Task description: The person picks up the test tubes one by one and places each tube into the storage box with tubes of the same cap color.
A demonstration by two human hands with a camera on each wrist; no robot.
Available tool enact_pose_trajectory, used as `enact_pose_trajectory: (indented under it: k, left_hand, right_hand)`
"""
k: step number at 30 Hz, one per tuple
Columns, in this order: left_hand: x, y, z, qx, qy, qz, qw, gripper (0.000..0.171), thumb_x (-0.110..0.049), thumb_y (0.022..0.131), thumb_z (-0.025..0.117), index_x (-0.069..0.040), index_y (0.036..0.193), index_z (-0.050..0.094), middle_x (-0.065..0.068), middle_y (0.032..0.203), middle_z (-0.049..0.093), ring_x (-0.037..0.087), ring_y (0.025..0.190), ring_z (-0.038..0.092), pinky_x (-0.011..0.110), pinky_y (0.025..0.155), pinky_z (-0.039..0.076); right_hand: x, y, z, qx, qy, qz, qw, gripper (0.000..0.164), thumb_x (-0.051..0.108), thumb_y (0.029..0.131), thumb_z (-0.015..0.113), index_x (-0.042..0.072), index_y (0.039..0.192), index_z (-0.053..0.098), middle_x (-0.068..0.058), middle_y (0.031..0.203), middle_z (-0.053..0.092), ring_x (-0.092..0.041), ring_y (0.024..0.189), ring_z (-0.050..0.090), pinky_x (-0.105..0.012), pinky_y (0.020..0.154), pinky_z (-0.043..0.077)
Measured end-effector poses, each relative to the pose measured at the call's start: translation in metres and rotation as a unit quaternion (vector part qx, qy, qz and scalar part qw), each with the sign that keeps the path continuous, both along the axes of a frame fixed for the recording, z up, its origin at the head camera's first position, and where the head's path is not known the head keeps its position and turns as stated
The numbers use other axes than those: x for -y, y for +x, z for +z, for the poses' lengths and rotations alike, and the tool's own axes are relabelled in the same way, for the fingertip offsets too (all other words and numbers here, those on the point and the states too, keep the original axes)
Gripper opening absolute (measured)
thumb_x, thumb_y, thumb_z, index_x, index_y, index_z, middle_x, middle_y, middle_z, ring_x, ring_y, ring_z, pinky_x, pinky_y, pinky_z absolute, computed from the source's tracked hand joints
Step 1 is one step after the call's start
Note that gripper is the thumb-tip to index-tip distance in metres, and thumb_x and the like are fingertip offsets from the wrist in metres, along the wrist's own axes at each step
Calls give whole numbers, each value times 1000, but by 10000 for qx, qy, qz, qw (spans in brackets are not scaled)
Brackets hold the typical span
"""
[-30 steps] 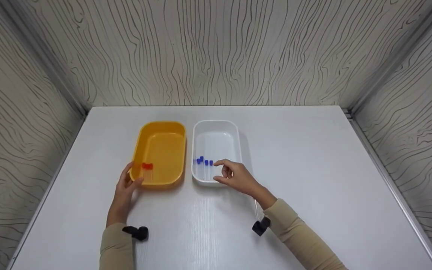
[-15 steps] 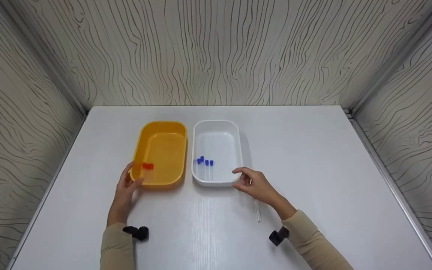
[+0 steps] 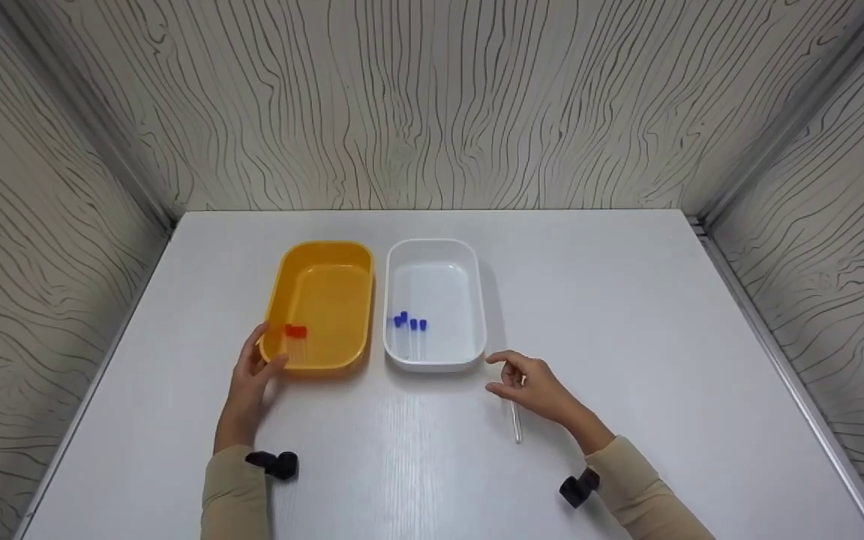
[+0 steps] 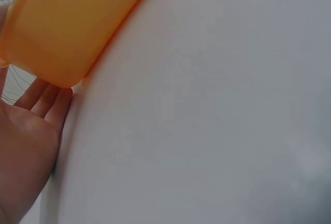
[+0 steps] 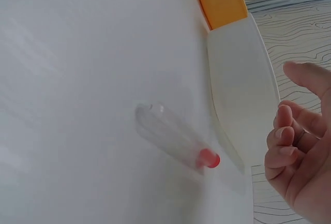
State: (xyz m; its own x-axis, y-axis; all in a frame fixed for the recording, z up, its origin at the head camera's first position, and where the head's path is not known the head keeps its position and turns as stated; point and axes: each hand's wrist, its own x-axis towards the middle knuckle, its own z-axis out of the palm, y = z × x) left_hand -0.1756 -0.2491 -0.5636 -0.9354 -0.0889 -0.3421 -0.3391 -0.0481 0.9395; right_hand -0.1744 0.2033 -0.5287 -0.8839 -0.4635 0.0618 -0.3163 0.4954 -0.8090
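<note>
My left hand [image 3: 247, 386] holds the front left corner of the yellow tray [image 3: 331, 300], thumb at the front wall and fingers along the left side. In that tray lie several red-capped test tubes [image 3: 296, 343]. Several blue-capped test tubes [image 3: 417, 341] are in the white tray [image 3: 439, 367] beside it. My right hand [image 3: 541, 388] hovers just right of the white tray's front corner, thumb and index finger apart, holding nothing. Below it on the table is a clear test tube [image 3: 517, 429]; the right wrist view shows its red cap [image 5: 208, 158], which the hand hides in the head view.
Both trays stand side by side on the white table [image 3: 627, 315], a narrow gap between them. Wood-grain panels [image 3: 432, 105] enclose the table at the back and sides. A black wrist camera sits on each sleeve.
My right hand has drawn back from over the white tray, moving right and toward me to above the loose test tube. The left hand stays at the yellow tray.
</note>
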Motion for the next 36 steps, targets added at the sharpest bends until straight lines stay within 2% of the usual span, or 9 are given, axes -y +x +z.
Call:
enact_pose_trajectory:
  k: [7,13,19,25,29,36]
  left_hand:
    - [2,-4,-10,-389,-220,65,9990,71,-30,92,64,-39,150,24,3,156,30,14,135,37,39,120,27]
    - [1,-3,-11,-347,-125,107,9993,72,-32,90,66,-40,149,25,2,154,32,12,135,37,37,121,26]
    - [1,-3,-9,-296,-149,92,9994,72,-32,91,66,-41,149,25,0,154,33,4,128,41,35,120,28]
    - [3,-3,-9,-253,-93,64,9996,72,-36,89,67,-42,148,26,0,154,33,10,134,38,40,123,25]
    - [3,-3,-9,-238,-4,60,9997,72,-37,88,68,-43,147,27,-1,156,31,15,140,35,43,125,21]
    - [1,-4,-9,-210,-95,103,9997,72,-33,89,68,-43,147,27,-1,154,32,9,133,39,38,122,27]
  right_hand:
    - [-14,1,-8,122,39,23,9999,45,20,84,74,-4,118,59,-5,72,57,5,63,41,-13,56,38]
    - [-23,3,-14,226,314,-36,9992,52,24,82,76,-2,122,56,-6,74,57,4,63,42,-13,56,38]
    - [-34,6,-20,508,425,66,9978,67,25,76,81,-1,130,50,-11,76,58,3,62,42,-14,55,38]
    - [-42,9,-26,745,649,250,9948,82,27,68,87,0,135,46,-11,76,57,3,61,39,-13,55,35]
    - [-45,10,-27,705,768,353,9939,86,26,65,89,2,136,45,-11,76,55,1,63,37,-14,56,33]
    - [-47,10,-27,445,1088,631,9911,95,33,60,91,6,138,45,-8,77,52,3,65,34,-13,60,32]
